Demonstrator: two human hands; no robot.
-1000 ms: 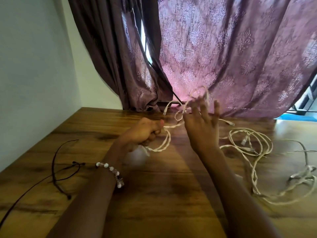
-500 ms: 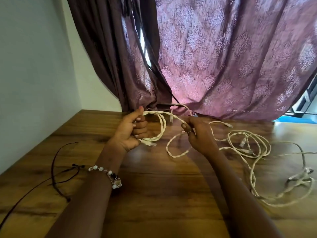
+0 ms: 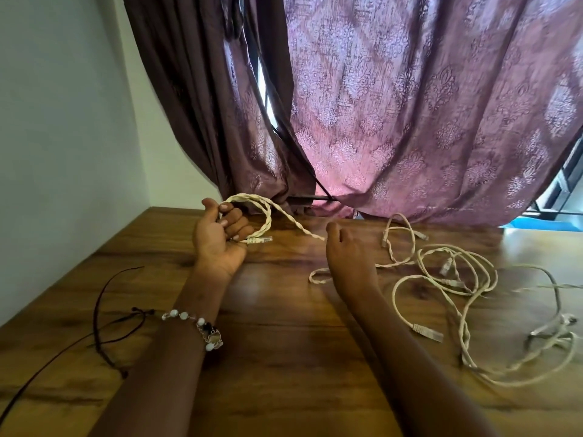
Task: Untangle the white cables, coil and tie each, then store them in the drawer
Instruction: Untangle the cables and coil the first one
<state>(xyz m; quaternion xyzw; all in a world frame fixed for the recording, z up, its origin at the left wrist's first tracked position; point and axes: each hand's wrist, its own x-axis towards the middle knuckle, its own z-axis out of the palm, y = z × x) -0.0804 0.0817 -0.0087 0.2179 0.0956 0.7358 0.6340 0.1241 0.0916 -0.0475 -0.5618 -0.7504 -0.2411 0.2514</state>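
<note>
While left hand coiling cable

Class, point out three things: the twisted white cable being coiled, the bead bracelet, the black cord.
twisted white cable (image 3: 268, 216), head view, loop's right side
bead bracelet (image 3: 183, 316), head view, white bead
black cord (image 3: 96, 313), head view, curved strand

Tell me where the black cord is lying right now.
In the head view, the black cord lies on the wooden table at the near left, just left of the left forearm's beaded bracelet, far from the white cables on the right.
</note>
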